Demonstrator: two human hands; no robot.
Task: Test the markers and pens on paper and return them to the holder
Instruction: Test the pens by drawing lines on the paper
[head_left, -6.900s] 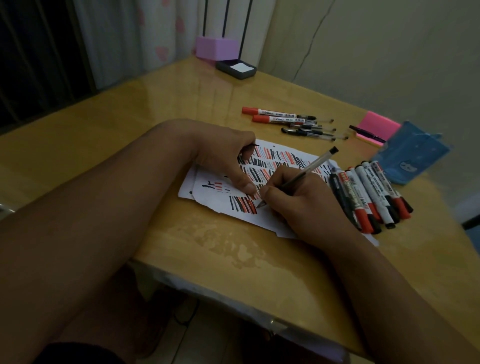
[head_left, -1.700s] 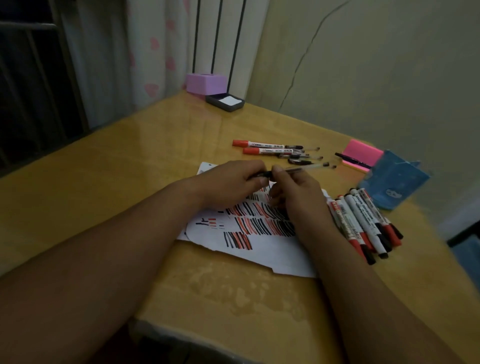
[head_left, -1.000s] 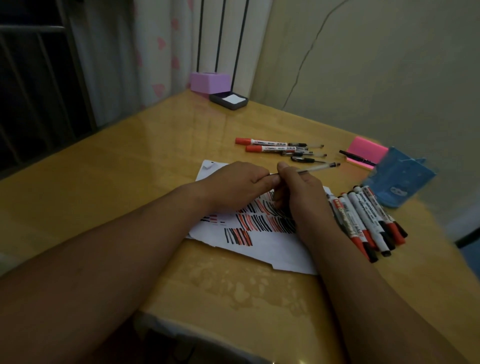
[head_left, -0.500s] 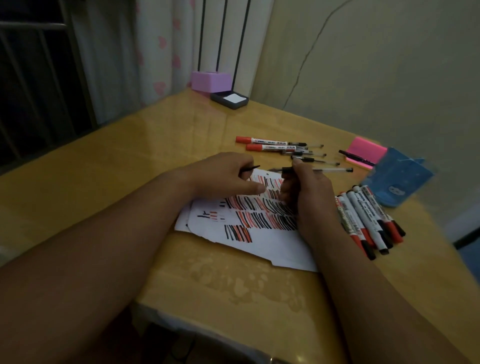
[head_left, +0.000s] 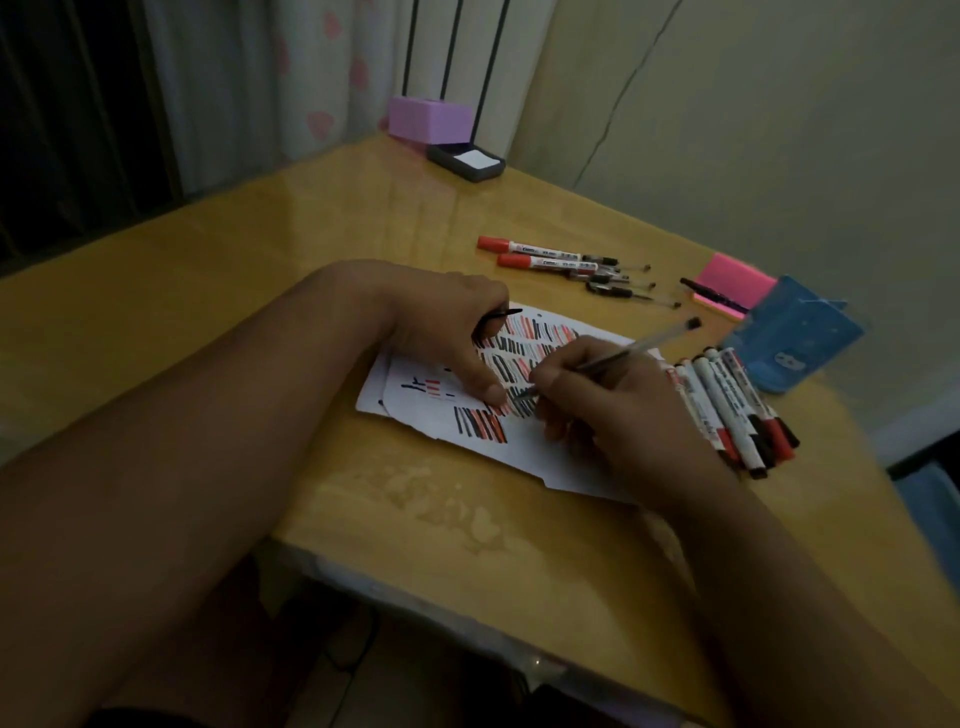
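Note:
My right hand (head_left: 608, 400) grips a clear ballpoint pen (head_left: 644, 343), its tip down on the white paper (head_left: 524, 441) among red and black test strokes. My left hand (head_left: 447, 332) rests on the paper, thumb pressing beside the pen tip, and holds the black pen cap (head_left: 501, 315) in its curled fingers. A row of several white markers (head_left: 732, 405) lies right of the paper. Two red-capped markers (head_left: 540, 254) and a few pens (head_left: 623, 288) lie farther back. The blue holder (head_left: 800, 332) lies on its side at the right.
A pink sticky-note pad (head_left: 732, 280) with a black pen on it sits behind the holder. A purple box (head_left: 428, 119) and a dark tray (head_left: 467, 162) stand at the table's far corner by the wall. The wooden table's (head_left: 260, 270) front edge is close to me.
The pen was uncapped between both hands. My left hand kept the cap and dropped onto the paper; my right hand turned the pen and brought its tip down to the sheet.

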